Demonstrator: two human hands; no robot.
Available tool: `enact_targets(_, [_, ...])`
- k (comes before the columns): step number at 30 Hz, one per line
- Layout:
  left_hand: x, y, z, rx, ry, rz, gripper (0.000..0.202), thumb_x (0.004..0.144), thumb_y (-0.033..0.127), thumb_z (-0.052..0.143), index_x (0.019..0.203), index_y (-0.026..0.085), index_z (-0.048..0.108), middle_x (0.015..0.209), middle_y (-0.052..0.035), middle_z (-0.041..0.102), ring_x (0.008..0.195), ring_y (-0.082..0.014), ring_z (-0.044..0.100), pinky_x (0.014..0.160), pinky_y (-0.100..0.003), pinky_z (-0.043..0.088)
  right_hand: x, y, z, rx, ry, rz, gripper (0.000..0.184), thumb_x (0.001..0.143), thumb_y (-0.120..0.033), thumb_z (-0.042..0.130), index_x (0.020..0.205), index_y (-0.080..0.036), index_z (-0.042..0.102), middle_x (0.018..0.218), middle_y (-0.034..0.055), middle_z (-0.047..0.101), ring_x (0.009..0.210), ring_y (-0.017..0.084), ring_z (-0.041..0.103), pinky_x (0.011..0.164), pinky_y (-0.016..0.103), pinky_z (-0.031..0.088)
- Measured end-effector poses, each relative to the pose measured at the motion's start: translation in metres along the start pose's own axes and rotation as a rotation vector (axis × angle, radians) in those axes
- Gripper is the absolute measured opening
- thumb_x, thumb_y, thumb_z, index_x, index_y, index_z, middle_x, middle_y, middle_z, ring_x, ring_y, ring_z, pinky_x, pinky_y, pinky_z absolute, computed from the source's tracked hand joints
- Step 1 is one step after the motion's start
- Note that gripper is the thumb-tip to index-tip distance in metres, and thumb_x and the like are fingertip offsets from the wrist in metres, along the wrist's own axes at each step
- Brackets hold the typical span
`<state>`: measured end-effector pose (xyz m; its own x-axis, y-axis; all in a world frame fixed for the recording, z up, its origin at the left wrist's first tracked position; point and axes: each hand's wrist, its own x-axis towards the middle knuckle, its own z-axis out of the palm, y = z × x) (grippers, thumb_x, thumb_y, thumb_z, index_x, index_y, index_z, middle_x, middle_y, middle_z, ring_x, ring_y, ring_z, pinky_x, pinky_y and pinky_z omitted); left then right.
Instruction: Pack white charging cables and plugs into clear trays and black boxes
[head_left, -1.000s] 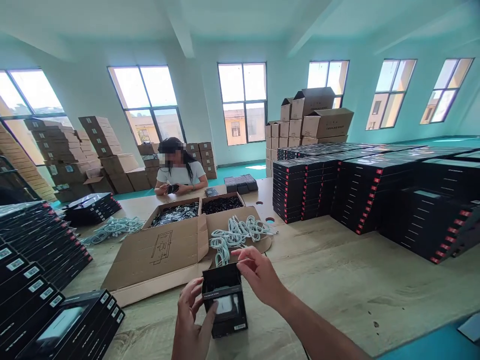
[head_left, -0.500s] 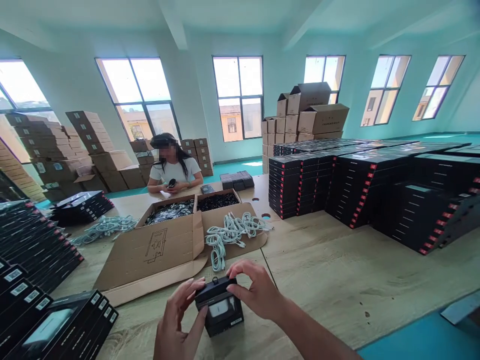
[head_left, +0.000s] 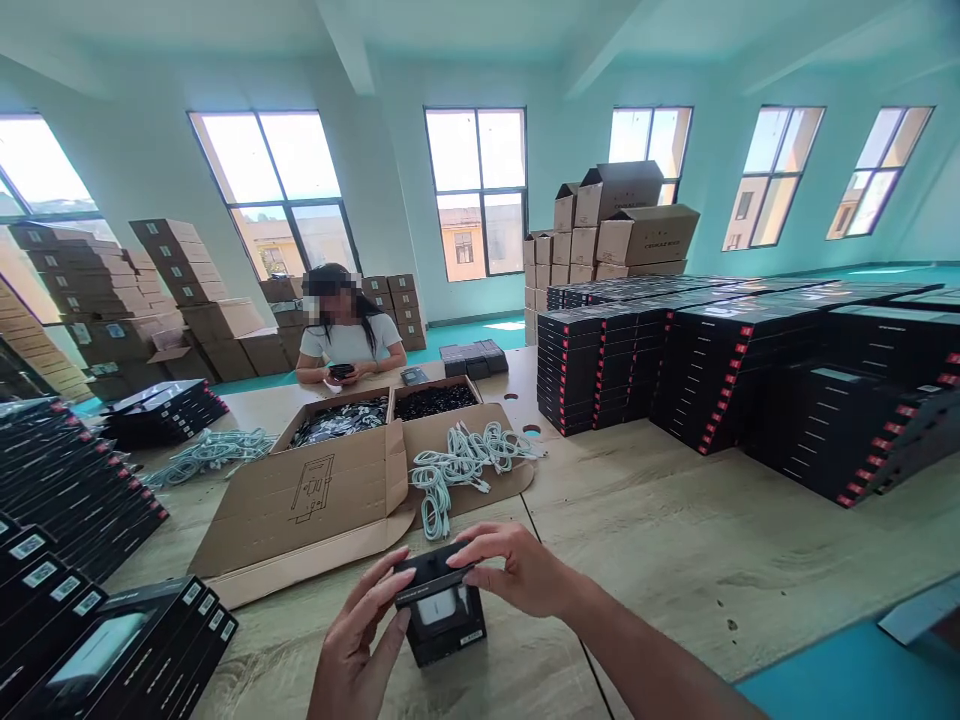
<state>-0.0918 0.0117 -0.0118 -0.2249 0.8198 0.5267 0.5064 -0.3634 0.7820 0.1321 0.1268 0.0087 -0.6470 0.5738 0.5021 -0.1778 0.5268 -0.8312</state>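
A small black box (head_left: 448, 640) with a clear front window stands on the wooden table in front of me, a white item showing behind the window. My left hand (head_left: 365, 620) grips the box's upper left edge, thumb at the front and fingers over the top. On the right, my right hand (head_left: 517, 570) pinches the top edge between thumb and fingers. The top panel lies nearly flat under my fingertips, which partly cover it. Just beyond the box, coiled white cables (head_left: 457, 465) rest on a cardboard flap (head_left: 292, 510).
Stacked black boxes stand at left (head_left: 67, 490) and right (head_left: 705, 380). An open carton (head_left: 277, 445) holds many small packets and dark parts. Across the table sits a person (head_left: 352, 340) handling a dark object. Brown cartons (head_left: 637, 235) are piled behind.
The box's top panel has come down flatter, and the ring seen on it is no longer clearly visible. My fingers have shifted over the top. The person opposite has lowered the dark object.
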Motion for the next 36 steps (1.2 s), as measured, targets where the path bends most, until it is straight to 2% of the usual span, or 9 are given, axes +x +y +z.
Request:
enact_targets(3, [-0.005, -0.001, 0.011, -0.213, 0.030, -0.198, 0.059, 0.088, 0.042, 0.071, 0.145, 0.040, 0.055, 0.154, -0.0058, 0.057, 0.135, -0.0263, 0.059, 0.107, -0.036, 0.052, 0.004, 0.015, 0.004, 0.165, 0.234, 0.169, 0.034, 0.085, -0.050, 0.075, 0.105, -0.024, 0.082, 0.104, 0.0094, 0.078, 0.094, 0.024, 0.072, 0.076, 0.034, 0.058])
enact_targets(7, [-0.014, 0.016, 0.020, -0.327, -0.077, -0.362, 0.060, 0.085, 0.045, 0.075, 0.142, 0.035, 0.060, 0.152, -0.0065, 0.058, 0.140, -0.0294, 0.054, 0.112, -0.040, 0.048, 0.007, 0.017, 0.000, 0.441, 0.399, 0.376, 0.049, 0.071, -0.061, 0.083, 0.101, -0.022, 0.082, 0.085, 0.0036, 0.077, 0.078, 0.021, 0.070, 0.064, 0.030, 0.058])
enact_targets(16, [-0.030, 0.060, 0.038, -0.447, 0.119, -0.505, 0.062, 0.074, 0.052, 0.083, 0.130, 0.029, 0.071, 0.133, -0.0064, 0.073, 0.132, -0.0327, 0.061, 0.104, -0.038, 0.055, 0.002, -0.008, -0.007, 0.454, 0.435, 0.408, 0.048, 0.071, -0.059, 0.083, 0.100, -0.022, 0.083, 0.088, 0.0044, 0.078, 0.078, 0.020, 0.070, 0.059, 0.027, 0.058])
enact_targets(20, [-0.034, 0.058, 0.038, -0.462, 0.156, -0.555, 0.065, 0.071, 0.052, 0.085, 0.129, 0.029, 0.071, 0.132, -0.0069, 0.074, 0.126, -0.0344, 0.065, 0.097, -0.037, 0.060, 0.002, -0.009, -0.003, 0.406, 0.446, 0.439, 0.049, 0.070, -0.059, 0.082, 0.101, -0.021, 0.083, 0.085, 0.0048, 0.078, 0.074, 0.019, 0.068, 0.054, 0.024, 0.055])
enact_targets(23, [-0.036, 0.047, 0.033, -0.441, 0.091, -0.589, 0.067, 0.072, 0.054, 0.083, 0.132, 0.027, 0.069, 0.130, -0.0084, 0.075, 0.127, -0.0345, 0.064, 0.101, -0.041, 0.058, 0.002, -0.007, -0.001, 0.356, 0.435, 0.448, 0.048, 0.073, -0.058, 0.079, 0.102, -0.020, 0.083, 0.085, 0.0055, 0.079, 0.070, 0.018, 0.068, 0.051, 0.023, 0.053])
enact_targets(26, [-0.041, 0.036, 0.031, -0.331, 0.054, -0.543, 0.061, 0.075, 0.055, 0.080, 0.129, 0.027, 0.070, 0.139, -0.0078, 0.069, 0.132, -0.0357, 0.059, 0.107, -0.044, 0.054, 0.001, -0.004, 0.000, 0.335, 0.450, 0.465, 0.049, 0.072, -0.058, 0.079, 0.102, -0.019, 0.083, 0.083, 0.0059, 0.079, 0.069, 0.019, 0.068, 0.050, 0.024, 0.053])
enact_targets(29, [-0.052, 0.030, 0.037, -0.016, 0.174, -0.336, 0.054, 0.080, 0.053, 0.073, 0.130, 0.032, 0.068, 0.149, -0.0066, 0.058, 0.137, -0.0381, 0.053, 0.113, -0.053, 0.046, 0.000, -0.003, 0.005, 0.354, 0.468, 0.481, 0.053, 0.070, -0.060, 0.081, 0.102, -0.018, 0.083, 0.083, 0.0068, 0.079, 0.070, 0.021, 0.070, 0.051, 0.027, 0.055])
enact_targets(32, [-0.069, 0.030, 0.047, 0.383, 0.201, -0.054, 0.079, 0.065, 0.044, 0.084, 0.139, 0.034, 0.058, 0.151, -0.0141, 0.048, 0.138, -0.0476, 0.046, 0.113, -0.066, 0.039, 0.000, -0.006, 0.018, 0.398, 0.474, 0.494, 0.059, 0.066, -0.065, 0.083, 0.100, -0.017, 0.083, 0.083, 0.0083, 0.079, 0.071, 0.023, 0.070, 0.053, 0.030, 0.056])
enact_targets(36, [-0.075, 0.035, 0.046, 0.695, 0.193, 0.052, 0.098, 0.056, 0.018, 0.079, 0.147, 0.032, 0.045, 0.150, -0.0199, 0.043, 0.128, -0.0506, 0.048, 0.105, -0.068, 0.042, 0.001, -0.009, 0.038, 0.487, 0.413, 0.499, 0.064, 0.065, -0.068, 0.084, 0.106, -0.019, 0.082, 0.094, 0.0109, 0.080, 0.084, 0.028, 0.073, 0.067, 0.037, 0.061])
